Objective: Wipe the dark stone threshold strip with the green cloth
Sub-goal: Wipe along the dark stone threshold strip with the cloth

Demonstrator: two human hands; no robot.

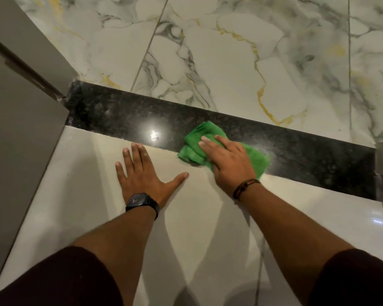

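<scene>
- The right hand [227,159] is pressing flat, fingers extended and only loosely curled, on top of the green cloth [210,146], pinning it rather than clenching it; the fingertips are pointing toward the upper left of the frame.
- The left hand [142,175] is lying open and empty, palm down with fingers spread, on the pale floor tile [86,173] just below the strip; it looks to be bracing the person's weight, its fingertips almost reaching the strip's near edge.
- The cloth is sitting bunched at about the middle of the dark stone threshold strip [119,115], spilling a little over the strip's near edge onto the pale tile.
- The strip's long axis is running diagonally, from the door frame [20,107] at the left of the frame down to the right edge, with veined marble floor [230,62] above it.
- From the cloth, bare strip is stretching both ways: a long glossy run toward the upper left and a shorter run toward the lower right.
- In my judgement, the right hand is the only one placed to wipe, and the stroke needs to follow that diagonal, not cut across it.
- The upper-left end is lying nearer the left hand, so reaching it with the cloth likely means crossing above that braced hand.
</scene>
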